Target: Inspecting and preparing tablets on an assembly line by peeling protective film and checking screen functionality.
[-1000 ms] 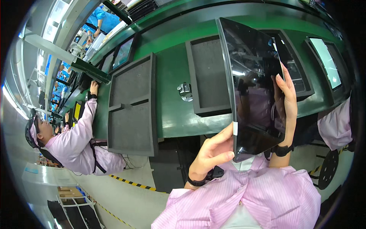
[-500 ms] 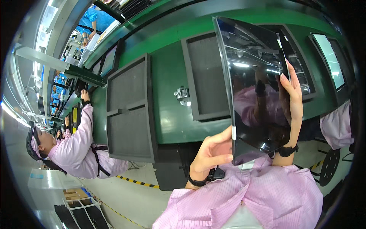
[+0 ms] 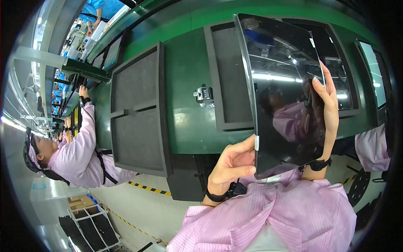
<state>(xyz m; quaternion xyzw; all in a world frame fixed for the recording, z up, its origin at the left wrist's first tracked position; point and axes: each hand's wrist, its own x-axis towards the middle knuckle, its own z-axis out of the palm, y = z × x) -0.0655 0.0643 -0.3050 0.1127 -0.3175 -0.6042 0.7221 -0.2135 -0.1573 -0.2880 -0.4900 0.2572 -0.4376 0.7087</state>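
Observation:
Raised in front of my chest is a glossy black display panel, tilted and mirroring ceiling lights and a pink sleeve. My left hand grips its lower left edge, thumb and fingers closed about a small white tab. On the opposite side, my right hand clasps the right edge with the thumb on the glossy face; some of its fingers are hidden behind. Beyond the panel lies a dark grey foam tray, partly covered by it. Another black panel rests in the tray's right part.
An empty two-section foam tray lies to the left on the green bench. A small metal device sits between the trays. A lit white screen is at far right. A co-worker in pink works at the left.
The panel has turned slightly, so its reflections have shifted and more of its face shows. Both hands keep their hold. The surroundings shift a little in view.

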